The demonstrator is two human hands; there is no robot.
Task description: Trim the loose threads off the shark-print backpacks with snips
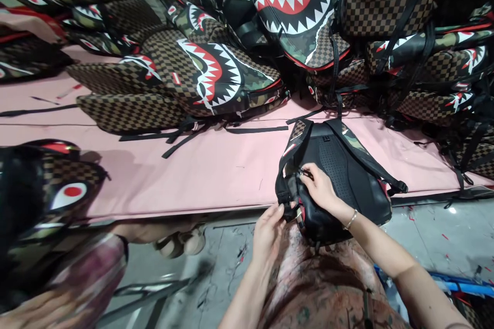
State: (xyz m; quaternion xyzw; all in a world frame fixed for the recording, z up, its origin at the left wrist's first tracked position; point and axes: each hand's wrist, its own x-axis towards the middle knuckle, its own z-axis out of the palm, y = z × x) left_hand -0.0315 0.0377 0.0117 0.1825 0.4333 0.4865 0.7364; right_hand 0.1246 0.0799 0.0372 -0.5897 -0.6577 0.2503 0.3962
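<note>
A black backpack [328, 164] lies back panel up at the table's front edge, its lower end over my lap. My left hand [268, 226] pinches the black strap [287, 211] at the bag's lower left side. My right hand [318, 185], with a bracelet at the wrist, is closed on a small dark piece [304, 172] at the bag's left edge; what it is exactly is too small to tell. Two shoulder straps run down the bag, and the right one [370, 167] ends loose past its right side.
Checkered backpacks with shark-mouth prints [216, 74] are piled along the back of the pink table [185, 175]. At the left, another person's arm [42, 308] and a bag [73, 180] are close by. Thread scraps dot the floor [231, 257].
</note>
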